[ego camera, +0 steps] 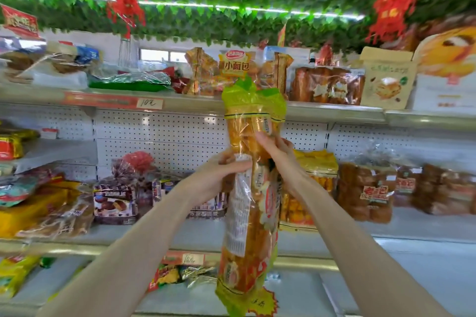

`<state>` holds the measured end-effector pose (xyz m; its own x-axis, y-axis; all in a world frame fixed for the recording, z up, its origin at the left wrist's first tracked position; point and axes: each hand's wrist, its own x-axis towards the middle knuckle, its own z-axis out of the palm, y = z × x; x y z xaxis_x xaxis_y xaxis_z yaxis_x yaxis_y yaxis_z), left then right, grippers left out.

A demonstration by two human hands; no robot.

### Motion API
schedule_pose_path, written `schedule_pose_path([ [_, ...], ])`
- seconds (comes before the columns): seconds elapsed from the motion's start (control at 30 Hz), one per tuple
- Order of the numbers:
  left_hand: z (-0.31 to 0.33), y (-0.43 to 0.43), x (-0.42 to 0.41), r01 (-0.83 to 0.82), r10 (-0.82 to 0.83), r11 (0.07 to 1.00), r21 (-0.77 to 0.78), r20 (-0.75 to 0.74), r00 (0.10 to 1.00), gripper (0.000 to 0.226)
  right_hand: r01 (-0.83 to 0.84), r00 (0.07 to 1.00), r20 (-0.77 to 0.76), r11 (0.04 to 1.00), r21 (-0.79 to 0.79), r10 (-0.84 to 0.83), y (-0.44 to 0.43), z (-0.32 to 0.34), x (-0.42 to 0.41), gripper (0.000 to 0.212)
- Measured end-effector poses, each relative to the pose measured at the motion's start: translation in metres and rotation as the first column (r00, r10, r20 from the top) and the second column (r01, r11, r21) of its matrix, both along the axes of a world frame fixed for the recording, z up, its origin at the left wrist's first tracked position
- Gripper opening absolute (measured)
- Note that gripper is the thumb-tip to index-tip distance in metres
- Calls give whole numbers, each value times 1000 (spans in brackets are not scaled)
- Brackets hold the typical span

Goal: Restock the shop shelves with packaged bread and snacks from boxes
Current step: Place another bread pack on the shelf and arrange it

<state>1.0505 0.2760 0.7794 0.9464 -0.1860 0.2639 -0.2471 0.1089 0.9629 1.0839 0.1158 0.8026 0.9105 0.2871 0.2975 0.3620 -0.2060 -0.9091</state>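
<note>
Head view: a long bread pack point(248, 239) stands upright in the air, its green top crossing the front edge of the top shelf point(334, 110) and its body hanging well below that shelf. The left hand point(219, 175) grips the pack's left side, fingers point(229, 166) curled onto the white label. The right hand point(282, 159) holds the right side, slightly nearer the top shelf, fingers point(262, 137) laid across the clear wrap. Bread bags point(327, 85) sit on the top shelf.
</note>
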Motion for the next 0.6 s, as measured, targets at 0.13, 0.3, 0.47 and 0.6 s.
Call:
schedule_pose_path([
  [0.13,-1,-5,4,-6,5,1000,25,40,999,48,-80,997,-19,997,-17,79,-4,5,2,119],
  [0.3,4,-8,7,34,-42,993,110,70,997,47,-12,1000,2,984,180,11,-16,4,5,84],
  [0.47,7,-9,20,-32,26,996,88,60,998,64,48,998,19,950,308,-57,-25,5,4,21],
  [0.6,8,-10,28,-100,97,993,61,54,994,65,99,994,13,917,386,-113,-33,3,8,18],
])
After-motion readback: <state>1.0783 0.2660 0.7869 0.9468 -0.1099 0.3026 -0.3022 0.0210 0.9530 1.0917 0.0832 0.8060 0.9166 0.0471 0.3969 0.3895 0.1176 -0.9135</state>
